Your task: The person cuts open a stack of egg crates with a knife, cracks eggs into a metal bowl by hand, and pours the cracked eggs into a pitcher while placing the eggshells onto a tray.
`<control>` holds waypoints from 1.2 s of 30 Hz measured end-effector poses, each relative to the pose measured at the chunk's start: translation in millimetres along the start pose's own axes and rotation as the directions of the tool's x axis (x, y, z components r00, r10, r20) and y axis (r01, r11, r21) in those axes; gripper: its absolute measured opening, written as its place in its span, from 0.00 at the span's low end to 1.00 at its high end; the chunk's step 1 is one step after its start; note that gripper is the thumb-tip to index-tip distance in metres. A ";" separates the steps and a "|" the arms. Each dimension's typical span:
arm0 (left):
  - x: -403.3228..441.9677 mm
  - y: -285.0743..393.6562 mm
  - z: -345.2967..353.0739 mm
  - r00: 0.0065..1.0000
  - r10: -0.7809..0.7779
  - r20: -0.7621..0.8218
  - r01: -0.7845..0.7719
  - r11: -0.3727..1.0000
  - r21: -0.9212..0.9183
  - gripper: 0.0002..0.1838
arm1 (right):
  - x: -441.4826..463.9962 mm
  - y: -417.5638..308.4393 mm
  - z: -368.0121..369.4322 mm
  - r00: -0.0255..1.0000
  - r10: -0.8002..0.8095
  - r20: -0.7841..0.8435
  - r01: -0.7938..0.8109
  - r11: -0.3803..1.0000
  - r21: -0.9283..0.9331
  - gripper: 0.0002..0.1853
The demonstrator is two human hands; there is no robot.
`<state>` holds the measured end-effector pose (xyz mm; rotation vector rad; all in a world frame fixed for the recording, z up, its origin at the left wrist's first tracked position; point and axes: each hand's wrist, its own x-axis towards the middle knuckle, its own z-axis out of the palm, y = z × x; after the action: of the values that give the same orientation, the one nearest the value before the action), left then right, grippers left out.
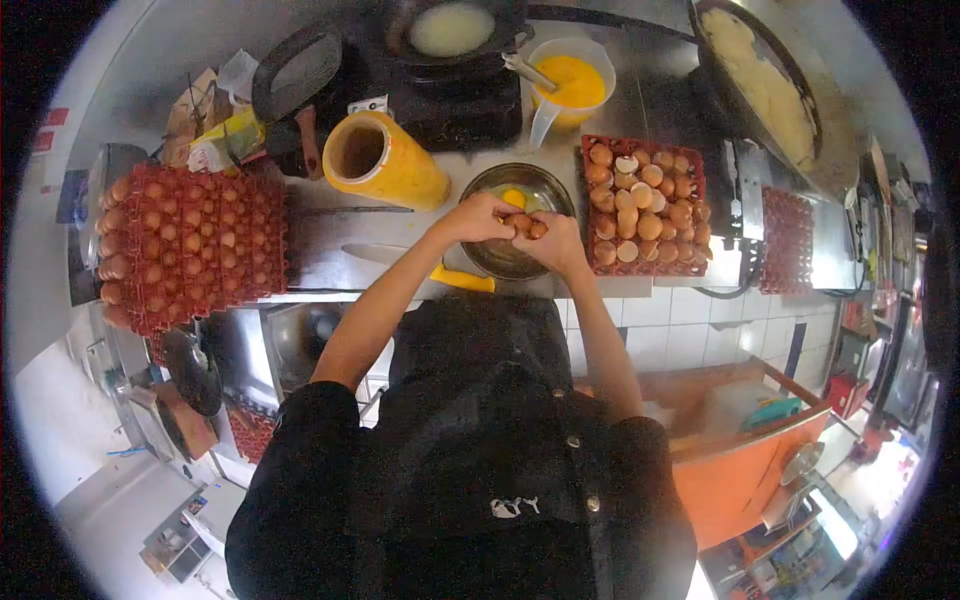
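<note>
Both my hands meet above a steel bowl [488,256] on the counter. My left hand [474,218] and my right hand [558,242] are closed around a brown egg [521,223], which looks cracked into shell parts between my fingertips. Inside the bowl, just beyond my fingers, lies a yellow yolk [514,197] with clear egg white. To the right of the bowl, a red tray [597,270] carries many empty shell halves [652,176]. A knife with a yellow handle [463,278] lies near my left wrist, its blade pointing left.
Stacked red trays of whole eggs [195,235] stand at the left. Behind the bowl are a tall yellow container [405,175] and a jug of yellow liquid [575,88] with a utensil in it. A stove with a pan [450,60] lies farther back; a large pan [765,90] is at right.
</note>
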<state>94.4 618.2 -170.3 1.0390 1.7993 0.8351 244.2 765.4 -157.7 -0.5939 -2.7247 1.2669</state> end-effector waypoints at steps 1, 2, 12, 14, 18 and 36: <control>0.5 -3.4 1.3 0.999 0.037 -0.006 -0.037 0.999 0.016 0.26 | -0.1 -0.2 0.0 1.000 0.001 0.002 -0.001 1.000 -0.013 0.19; 0.3 -6.7 3.3 0.999 0.033 -0.009 -0.033 0.999 0.016 0.26 | -1.1 -0.5 0.1 1.000 0.001 -0.007 -0.001 1.000 -0.004 0.19; -10.8 6.3 -14.2 0.993 0.102 0.061 -0.101 0.995 -0.015 0.28 | -3.3 14.8 -18.3 0.993 -0.113 0.045 0.103 0.977 0.188 0.23; -12.0 15.8 -22.0 0.985 0.131 0.109 -0.146 0.979 0.140 0.27 | -0.1 17.1 -25.9 0.979 -0.154 0.131 0.142 0.985 0.094 0.24; -17.6 26.6 -30.0 0.992 0.126 -0.026 -0.103 0.898 0.429 0.24 | -2.5 4.7 -54.7 0.946 -0.147 0.290 0.213 0.954 -0.211 0.23; 44.3 78.7 32.1 0.996 -0.030 0.088 0.064 0.908 -0.415 0.29 | -68.1 -17.7 -52.2 0.817 0.191 -0.544 -0.049 0.963 0.265 0.27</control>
<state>136.1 695.4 -131.6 0.7340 1.4827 1.0759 313.5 767.0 -104.0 -0.9493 -2.0387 1.1771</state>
